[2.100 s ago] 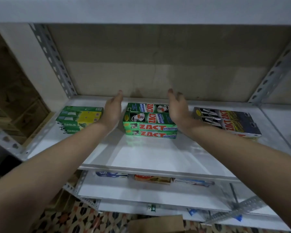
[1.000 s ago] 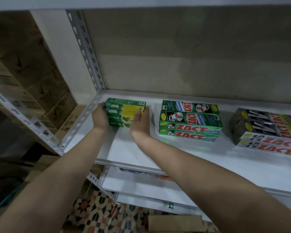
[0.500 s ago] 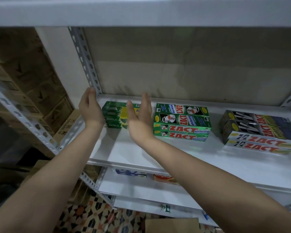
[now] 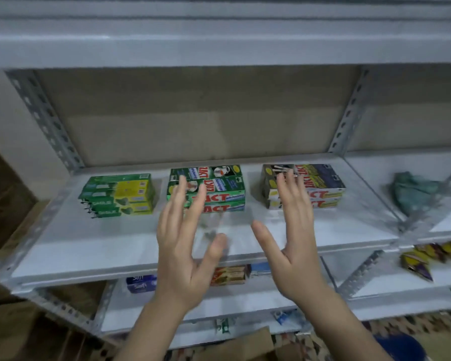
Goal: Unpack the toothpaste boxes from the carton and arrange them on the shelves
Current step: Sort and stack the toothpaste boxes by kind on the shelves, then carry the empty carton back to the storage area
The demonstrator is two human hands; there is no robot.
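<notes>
Three stacks of toothpaste boxes stand in a row near the back of the white shelf [image 4: 94,246]: green-and-yellow boxes [image 4: 120,195] at the left, green ZACT boxes [image 4: 219,190] in the middle, black-and-yellow ZACT boxes [image 4: 315,186] at the right. My left hand [image 4: 184,243] and my right hand [image 4: 290,235] hover in front of the shelf with fingers spread, holding nothing and touching no box. A corner of the brown carton [image 4: 245,345] shows at the bottom edge.
Lower shelves hold a blue box [image 4: 141,284], an orange box [image 4: 229,274] and other small packs. A teal cloth [image 4: 412,191] lies on the neighbouring shelf at the right, coloured packets [image 4: 422,259] below it. Perforated metal uprights [image 4: 44,118] frame the bay. Cardboard boxes stand at the left.
Both hands have pulled back from the green-and-yellow stack at the left and now hover open in front of the middle and right stacks. The view has swung to the right.
</notes>
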